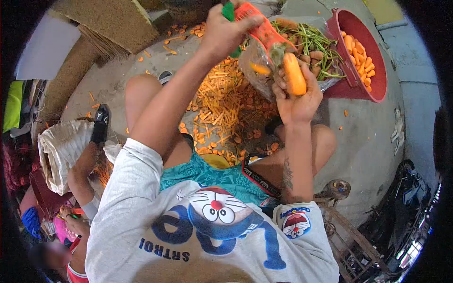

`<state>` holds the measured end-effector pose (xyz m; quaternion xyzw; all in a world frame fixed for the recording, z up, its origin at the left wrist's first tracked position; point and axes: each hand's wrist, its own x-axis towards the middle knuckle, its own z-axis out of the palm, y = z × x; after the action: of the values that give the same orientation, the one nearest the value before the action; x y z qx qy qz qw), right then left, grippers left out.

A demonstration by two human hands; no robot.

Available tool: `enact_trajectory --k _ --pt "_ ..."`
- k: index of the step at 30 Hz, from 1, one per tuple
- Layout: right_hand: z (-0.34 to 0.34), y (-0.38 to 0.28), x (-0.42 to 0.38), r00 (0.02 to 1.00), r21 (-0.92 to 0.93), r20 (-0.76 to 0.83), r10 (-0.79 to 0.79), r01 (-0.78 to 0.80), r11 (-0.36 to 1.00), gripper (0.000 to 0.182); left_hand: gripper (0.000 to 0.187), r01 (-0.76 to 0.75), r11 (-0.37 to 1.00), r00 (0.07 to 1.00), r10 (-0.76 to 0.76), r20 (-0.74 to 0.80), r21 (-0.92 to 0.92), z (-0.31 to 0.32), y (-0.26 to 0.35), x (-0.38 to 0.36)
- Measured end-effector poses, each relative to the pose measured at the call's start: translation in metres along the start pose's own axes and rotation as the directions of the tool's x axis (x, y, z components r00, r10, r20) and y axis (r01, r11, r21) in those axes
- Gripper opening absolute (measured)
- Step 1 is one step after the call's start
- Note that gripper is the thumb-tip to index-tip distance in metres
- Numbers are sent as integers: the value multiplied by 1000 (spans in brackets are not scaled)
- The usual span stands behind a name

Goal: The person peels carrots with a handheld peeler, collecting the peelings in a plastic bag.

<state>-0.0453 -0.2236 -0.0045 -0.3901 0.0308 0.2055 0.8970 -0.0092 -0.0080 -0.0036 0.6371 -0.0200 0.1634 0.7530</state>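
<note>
My left hand (225, 33) is closed around a red plastic peeler (264, 34), with a bit of green (228, 12) showing at its grip. The peeler's far end meets the top of a carrot (295, 75) that my right hand (302, 96) holds upright, fingers wrapped round it from below. The carrot's skin looks smooth and bright orange. A blurred orange strip (260, 69) hangs in the air left of the carrot. Just behind my hands, a clear plastic bag (255, 59) holds unpeeled carrots (317, 55) and green stems (314, 40).
A tilted red tub (377, 87) with peeled carrots (361, 59) stands right of the bag. Cut carrot sticks and slices (219, 101) cover the floor between my legs. Left are a white sack (59, 151) and another person (78, 226); lower right, a rusty metal frame (347, 236).
</note>
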Motion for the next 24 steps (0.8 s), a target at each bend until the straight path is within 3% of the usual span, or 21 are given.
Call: enact_trajectory --k 1,3,5,6,7,8,9,10,11,13,14,15,17,18,20,22,23,24 --pt "7 3 1 1000 3 -5 -2 2 1000 29 23 -39 994 999 37 25 97 10 6 -10" --pt "20 8 5 968 -29 -222 -112 109 994 37 23 -43 987 994 26 110 155 22 15 -23" --pt "2 8 0 981 -38 -171 -87 81 996 35 23 -333 936 930 305 207 116 25 15 -26" --pt "-17 7 4 995 68 95 -21 15 998 34 23 -383 896 923 362 131 224 11 -2 -9" --pt "-22 5 5 932 154 361 15 -76 985 34 23 -381 896 924 360 129 227 2 3 -3" --pt "-24 6 6 930 156 367 15 -77 985 34 18 -226 963 974 220 53 150 -7 10 5" --pt "-19 4 4 950 122 308 44 -86 989 30 16 -70 996 997 71 -10 60 -17 15 13" --pt "-14 1 4 966 87 250 70 -95 992 26 26 -7 990 997 17 -70 139 -22 9 11" --pt "-8 2 5 964 85 258 65 -90 992 26 26 -63 947 992 94 -81 316 -13 0 3" --pt "19 7 3 977 -66 -194 -85 73 995 32 27 -390 870 920 378 99 303 18 7 -21" --pt "13 7 3 990 -80 -98 -97 90 993 31 27 -392 869 920 380 99 301 17 8 -19" --pt "6 4 5 991 -84 -99 -94 86 993 31 27 -354 906 933 325 154 232 16 8 -17" --pt "-4 2 2 952 -10 301 -55 60 998 30 28 -292 941 944 256 206 169 8 12 -14" --pt "7 3 -2 996 -59 72 -52 56 997 31 19 -228 959 970 208 127 166 -1 17 -1" --pt "-4 4 3 988 -24 147 -38 42 999 31 12 -83 988 996 85 -4 128 -17 17 13" --pt "4 0 6 975 -5 222 -23 25 1000 30 19 -74 981 997 70 28 181 -6 11 1" --pt "17 2 3 996 -40 33 -82 83 996 35 29 -51 971 997 38 60 235 2 8 -9" --pt "25 3 1 977 -85 -157 -144 131 988 39 25 -286 945 952 261 159 160 18 9 -21"
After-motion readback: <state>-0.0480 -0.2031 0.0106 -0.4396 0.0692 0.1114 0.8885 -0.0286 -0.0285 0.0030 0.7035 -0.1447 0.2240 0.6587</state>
